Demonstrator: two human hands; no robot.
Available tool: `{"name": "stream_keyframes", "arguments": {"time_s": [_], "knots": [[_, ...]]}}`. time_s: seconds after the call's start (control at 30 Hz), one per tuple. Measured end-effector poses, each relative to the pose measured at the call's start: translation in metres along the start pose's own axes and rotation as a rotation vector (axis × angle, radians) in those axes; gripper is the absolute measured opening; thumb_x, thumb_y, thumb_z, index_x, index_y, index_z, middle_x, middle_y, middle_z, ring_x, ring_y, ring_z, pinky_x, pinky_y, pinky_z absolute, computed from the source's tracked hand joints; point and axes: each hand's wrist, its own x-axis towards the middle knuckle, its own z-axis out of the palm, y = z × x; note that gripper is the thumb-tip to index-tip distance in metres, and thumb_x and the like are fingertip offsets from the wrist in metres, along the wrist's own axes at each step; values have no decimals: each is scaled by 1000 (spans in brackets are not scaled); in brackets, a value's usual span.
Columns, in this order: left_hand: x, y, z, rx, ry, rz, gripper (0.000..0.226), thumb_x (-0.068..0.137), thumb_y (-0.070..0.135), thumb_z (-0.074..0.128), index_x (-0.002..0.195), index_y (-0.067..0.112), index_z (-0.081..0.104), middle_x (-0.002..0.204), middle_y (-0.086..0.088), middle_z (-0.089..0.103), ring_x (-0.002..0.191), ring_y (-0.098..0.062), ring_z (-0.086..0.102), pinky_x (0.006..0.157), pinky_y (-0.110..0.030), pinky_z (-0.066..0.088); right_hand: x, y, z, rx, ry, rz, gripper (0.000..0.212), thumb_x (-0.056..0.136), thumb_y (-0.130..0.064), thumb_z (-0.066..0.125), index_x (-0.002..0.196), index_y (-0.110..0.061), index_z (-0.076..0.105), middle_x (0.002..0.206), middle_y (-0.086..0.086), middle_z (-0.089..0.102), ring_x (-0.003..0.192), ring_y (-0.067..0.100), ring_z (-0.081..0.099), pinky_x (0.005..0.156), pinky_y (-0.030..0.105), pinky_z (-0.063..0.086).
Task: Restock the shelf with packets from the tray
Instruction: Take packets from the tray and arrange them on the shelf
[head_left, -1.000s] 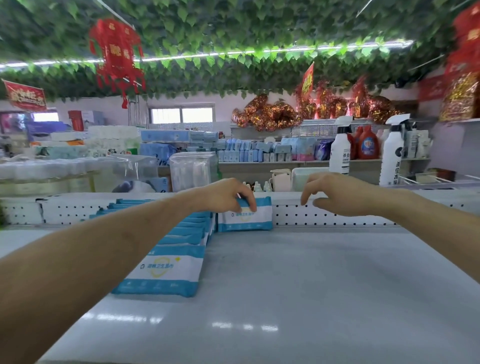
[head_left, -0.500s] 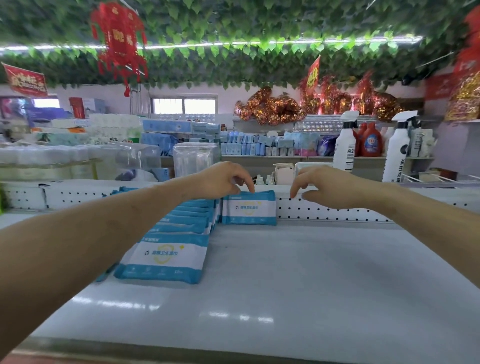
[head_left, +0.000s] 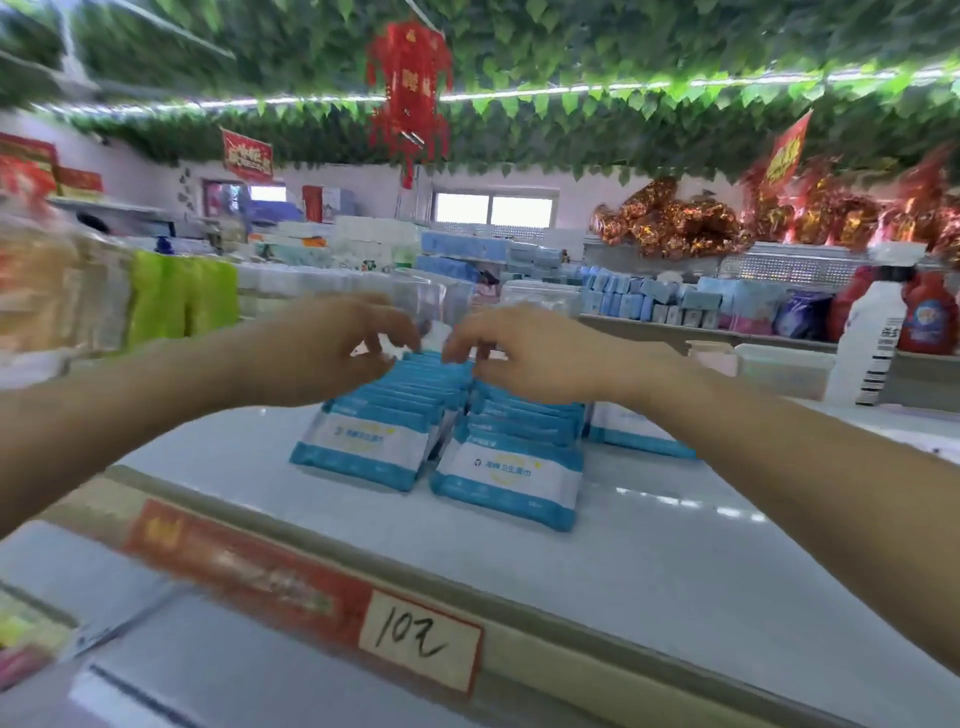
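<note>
Packets, blue-and-white: two rows standing on shelf.
Left hand and right hand over the rows' far end, fingers loosely curled beside the rearmost packets; blur hides whether they pinch.

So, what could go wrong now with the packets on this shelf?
1. The left hand and right hand work at the back of the left row and right row of packets; a push there could topple packets forward like dominoes.
2. The shelf looks smooth and glossy, so a pushed row might slide out of line.
</note>
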Motion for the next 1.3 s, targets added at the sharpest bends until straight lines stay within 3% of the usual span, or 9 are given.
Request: {"name": "stream_keyframes", "arguments": {"time_s": [0.2,0.37,0.47,0.63,0.83,0.93,1.03,1.1,1.3], "knots": [[-166,-73,-32,206,52,-256,33,95,32,65,126,41,64,116,17,61,96,-10,63,78,-41,56,95,-150,39,27,2,-410,34,98,-19,58,131,-27,58,118,-9,63,97,7,56,87,34,50],[-284,-106,-39,283,2,-505,30,98,34,61,126,43,60,113,17,61,92,-11,61,77,-42,54,156,-243,109,51,-68,-542,33,97,-15,56,129,-18,59,115,1,63,97,19,57,84,39,48],[-348,-119,-27,272,-51,-635,28,97,32,62,124,37,63,113,12,65,98,-15,64,82,-41,55,178,-289,161,135,-146,-547,33,94,-14,57,126,-16,61,111,3,66,98,22,60,86,44,51],[-434,-120,0,223,-111,-870,25,96,21,62,120,30,67,111,6,68,98,-21,68,78,-36,53,188,-354,245,337,-295,-545,29,97,-15,56,125,-15,62,119,4,66,99,19,59,80,35,48],[-533,-116,57,122,-190,-1138,29,95,25,60,123,34,63,118,8,63,105,-20,65,87,-39,55,163,-416,363,479,-496,-508,29,98,-15,57,126,-18,63,122,0,63,104,19,60,83,36,52],[-576,-107,87,86,-193,-1254,29,96,27,59,123,29,66,121,4,64,112,-22,64,90,-38,52,142,-446,417,477,-570,-509,34,97,-13,57,129,-17,65,131,2,63,113,20,60,92,37,52],[-621,-99,118,11,-239,-1389,32,92,38,51,122,37,63,124,7,63,117,-22,63,101,-48,48,121,-474,469,427,-690,-511,37,98,-12,53,133,-15,62,139,5,60,124,24,58,101,43,50],[-645,-95,136,-3,-298,-1408,32,96,29,56,126,33,63,127,4,63,120,-22,61,112,-50,38,112,-486,495,403,-758,-514,37,100,-12,52,136,-14,61,142,7,57,128,26,55,104,44,48],[-683,-90,162,-80,-332,-1452,35,96,23,55,129,32,62,133,4,60,119,-21,61,94,-42,54,122,-495,534,315,-850,-491,43,100,-16,51,142,-20,55,147,5,52,130,26,51,103,39,46]]}}
